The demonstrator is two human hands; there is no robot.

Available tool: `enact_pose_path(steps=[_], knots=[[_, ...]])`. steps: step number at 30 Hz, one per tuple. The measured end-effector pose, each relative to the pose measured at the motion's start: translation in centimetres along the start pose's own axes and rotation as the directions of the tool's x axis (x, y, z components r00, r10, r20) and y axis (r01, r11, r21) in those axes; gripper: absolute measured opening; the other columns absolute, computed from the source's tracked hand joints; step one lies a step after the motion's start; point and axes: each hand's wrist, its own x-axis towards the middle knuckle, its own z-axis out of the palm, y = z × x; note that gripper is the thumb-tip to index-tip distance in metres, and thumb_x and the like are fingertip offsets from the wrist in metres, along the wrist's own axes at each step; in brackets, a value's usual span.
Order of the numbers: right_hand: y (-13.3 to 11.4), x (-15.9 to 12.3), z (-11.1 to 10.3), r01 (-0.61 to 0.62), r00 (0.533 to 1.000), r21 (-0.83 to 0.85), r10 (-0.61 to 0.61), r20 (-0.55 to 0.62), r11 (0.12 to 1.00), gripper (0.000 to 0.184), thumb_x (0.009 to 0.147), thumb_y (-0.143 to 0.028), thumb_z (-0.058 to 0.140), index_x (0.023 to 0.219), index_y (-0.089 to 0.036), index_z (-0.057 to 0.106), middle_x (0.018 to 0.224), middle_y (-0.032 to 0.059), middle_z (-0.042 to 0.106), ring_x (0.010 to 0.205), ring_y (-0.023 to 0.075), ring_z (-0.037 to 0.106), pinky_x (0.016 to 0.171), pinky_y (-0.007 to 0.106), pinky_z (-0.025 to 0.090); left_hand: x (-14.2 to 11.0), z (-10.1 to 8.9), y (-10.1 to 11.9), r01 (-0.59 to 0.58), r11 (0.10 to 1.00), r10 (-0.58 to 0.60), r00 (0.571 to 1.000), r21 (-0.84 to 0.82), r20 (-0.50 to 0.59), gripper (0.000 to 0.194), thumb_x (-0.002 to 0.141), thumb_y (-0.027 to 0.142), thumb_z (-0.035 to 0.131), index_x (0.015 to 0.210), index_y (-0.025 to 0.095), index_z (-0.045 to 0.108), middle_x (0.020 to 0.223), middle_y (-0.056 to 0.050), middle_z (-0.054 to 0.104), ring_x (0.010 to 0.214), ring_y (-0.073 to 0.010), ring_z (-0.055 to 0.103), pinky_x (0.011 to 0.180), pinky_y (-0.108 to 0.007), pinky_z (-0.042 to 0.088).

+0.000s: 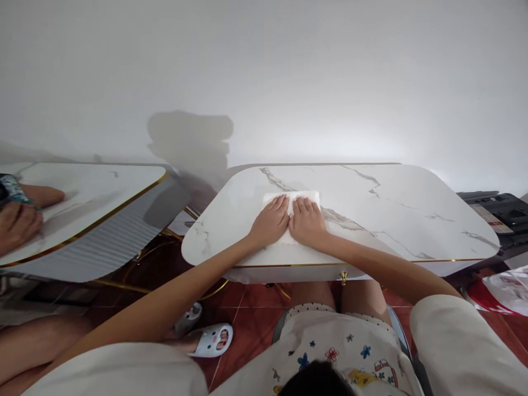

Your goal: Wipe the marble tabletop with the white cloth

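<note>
A folded white cloth (292, 194) lies flat on a white marble-patterned table (396, 220) in front of me. My left hand (270, 221) rests palm down over the cloth's left side, fingers stretched out. Beside it, my right hand (308, 221) presses flat on the right side, its fingers also extended. The thumbs nearly meet at the cloth's middle. Both hands cover much of the cloth, so only its top edge, corners and a lower strip show.
A small gold knob (344, 277) sits on the table's front. To the left stands a second marble-patterned table (94, 192), with another person's hand (18, 224) over it. A black case (509, 212) is at the right, near a red and white bag (505, 291).
</note>
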Motion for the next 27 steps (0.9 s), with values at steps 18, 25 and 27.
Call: enact_pose_path(steps=[18,25,27], knots=[[10.3,-0.8,-3.0,0.14,0.986,-0.054,-0.135,0.093,0.989,0.053,0.089,-0.024,0.035,0.138,-0.004,0.043,0.144,0.0147,0.043,0.134,0.0276,0.036,0.109,0.04,0.028,6.0,2.7,7.7,0.118,0.99,-0.122,0.991,-0.084,-0.052,0.056,0.089,0.028,0.031,0.137,0.0,0.035,0.145,-0.022,0.037,0.138,-0.031,0.03,0.112,-0.045,0.028],[13.5,8.0,-0.5,0.185,0.98,-0.083,-0.178,0.086,0.979,0.049,0.09,-0.022,0.035,0.134,-0.006,0.046,0.142,0.0143,0.046,0.132,0.0252,0.038,0.106,0.037,0.029,13.8,4.8,2.4,0.144,0.989,-0.146,0.984,-0.029,-0.1,0.051,0.088,0.022,0.033,0.132,-0.002,0.041,0.141,-0.022,0.043,0.134,-0.0284,0.036,0.111,-0.041,0.028],[14.0,10.4,0.1,0.183,0.98,-0.089,-0.174,0.098,0.979,0.048,0.09,-0.022,0.034,0.135,-0.007,0.045,0.143,0.0131,0.045,0.131,0.0244,0.038,0.106,0.036,0.029,15.5,5.2,0.7,0.14,0.99,-0.138,0.983,0.011,-0.118,0.05,0.088,0.021,0.032,0.13,-0.003,0.043,0.139,-0.023,0.045,0.133,-0.0279,0.038,0.111,-0.039,0.028]])
